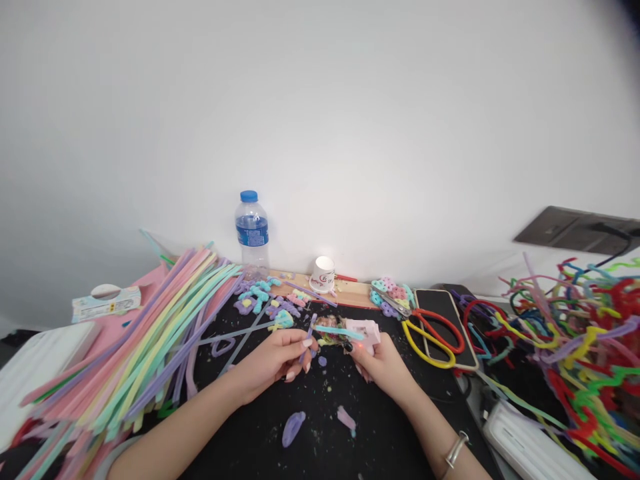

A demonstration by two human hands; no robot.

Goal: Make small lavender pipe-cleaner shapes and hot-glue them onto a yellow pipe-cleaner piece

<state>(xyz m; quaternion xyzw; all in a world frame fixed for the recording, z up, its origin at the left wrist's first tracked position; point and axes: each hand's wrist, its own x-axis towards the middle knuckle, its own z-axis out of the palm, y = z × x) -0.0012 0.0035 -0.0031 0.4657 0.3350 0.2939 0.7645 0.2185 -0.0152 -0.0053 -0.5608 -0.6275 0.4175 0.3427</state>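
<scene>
In the middle of the head view, my left hand (287, 357) pinches a short purple fuzzy stem (309, 333) between its fingertips. Close by on its right, my right hand (375, 357) is wrapped round a pale pink tool (367, 333) with a light blue strip (335, 330) along its top; a small red light shows near the thumb. The two hands are apart. On the black mat (320, 427) below them lie a purple fuzzy loop (293, 428) and a pale pink-purple piece (346, 420), among small scraps.
Pastel stems (150, 333) are heaped at the left. Behind the hands stand a water bottle (252, 230) and a paper cup (323, 275). Scissors (435, 340) lie partly over a phone (450, 320); tangled bright stems (590, 353) fill the right, by a white box (530, 440).
</scene>
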